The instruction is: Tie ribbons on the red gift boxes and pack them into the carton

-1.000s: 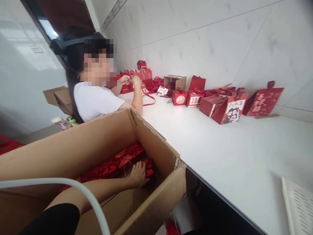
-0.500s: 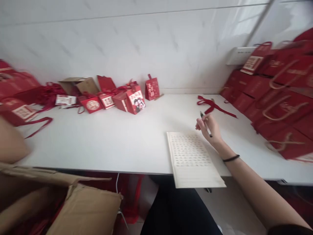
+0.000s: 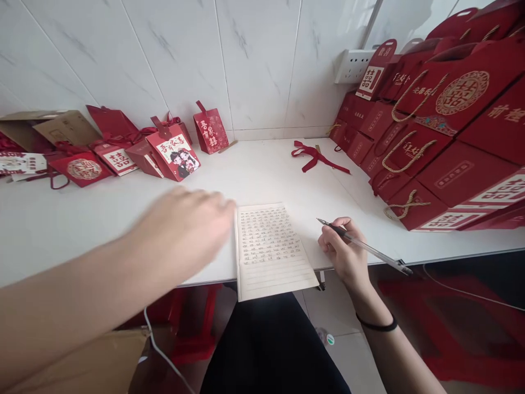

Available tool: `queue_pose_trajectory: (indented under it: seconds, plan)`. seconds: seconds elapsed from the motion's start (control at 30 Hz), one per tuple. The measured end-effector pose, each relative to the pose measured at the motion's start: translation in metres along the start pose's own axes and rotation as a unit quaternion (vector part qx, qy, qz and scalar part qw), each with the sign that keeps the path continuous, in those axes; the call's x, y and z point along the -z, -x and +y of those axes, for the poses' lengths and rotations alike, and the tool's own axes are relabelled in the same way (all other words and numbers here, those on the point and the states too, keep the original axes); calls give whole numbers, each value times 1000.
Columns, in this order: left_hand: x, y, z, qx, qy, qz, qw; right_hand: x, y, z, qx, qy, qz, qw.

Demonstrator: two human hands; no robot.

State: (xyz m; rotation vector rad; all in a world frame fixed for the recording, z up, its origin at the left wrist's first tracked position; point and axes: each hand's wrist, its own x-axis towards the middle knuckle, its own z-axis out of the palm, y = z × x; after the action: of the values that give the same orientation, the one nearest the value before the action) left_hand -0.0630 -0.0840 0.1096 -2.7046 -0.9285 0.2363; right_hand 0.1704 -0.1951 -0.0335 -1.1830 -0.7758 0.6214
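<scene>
A gel pen (image 3: 372, 250) with a clear barrel rests in my right hand (image 3: 346, 251), its tip pointing up and left. My right hand is just right of a notebook (image 3: 270, 279) whose page is covered in rows of small handwriting, with blank ruled lines at the bottom. The notebook lies on the white table and its lower end juts past the front edge. My left hand (image 3: 192, 224), smeared by motion, is over the table just left of the notebook; its fingers cannot be made out clearly.
Red gift boxes (image 3: 443, 148) with rope handles are stacked at the right. Small red boxes (image 3: 174, 153) and an open cardboard box (image 3: 65, 130) line the wall at the left. A red ribbon (image 3: 314, 156) lies near the wall. A power strip (image 3: 356, 65) is mounted on the wall.
My left hand has come in from the left to beside the notebook. My right hand has moved nearer the table's front edge, with the pen turned tip to the left. The camera view has shifted right.
</scene>
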Motion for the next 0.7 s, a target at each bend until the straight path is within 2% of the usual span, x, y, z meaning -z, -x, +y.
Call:
queue_pose_trajectory:
  seconds: [0.07,0.13,0.2,0.27,0.33,0.47,0.57,0.7]
  plan:
    - [3,-43,29,-93,9,-60,994,3,-3,1,-22,16,-3,1000]
    - [-5,-91,47,-167,84,-113,976,5,-6,0,-39,61,-18,997]
    - [-21,-131,53,-201,179,-170,948,5,-8,-3,-56,98,-32,993]
    - [-38,-156,53,-207,253,-207,922,5,-9,-4,-65,117,-41,990]
    - [-55,-168,51,-201,305,-202,909,4,-10,-6,-66,137,-44,987]
    - [-81,-167,50,-171,402,-102,894,-4,-12,-10,-40,205,-37,977]
    - [-91,-163,50,-169,432,-51,884,-11,-16,-12,-18,249,-47,967]
    - [-94,-165,51,-184,435,-34,881,-10,-16,-10,-2,290,-34,956]
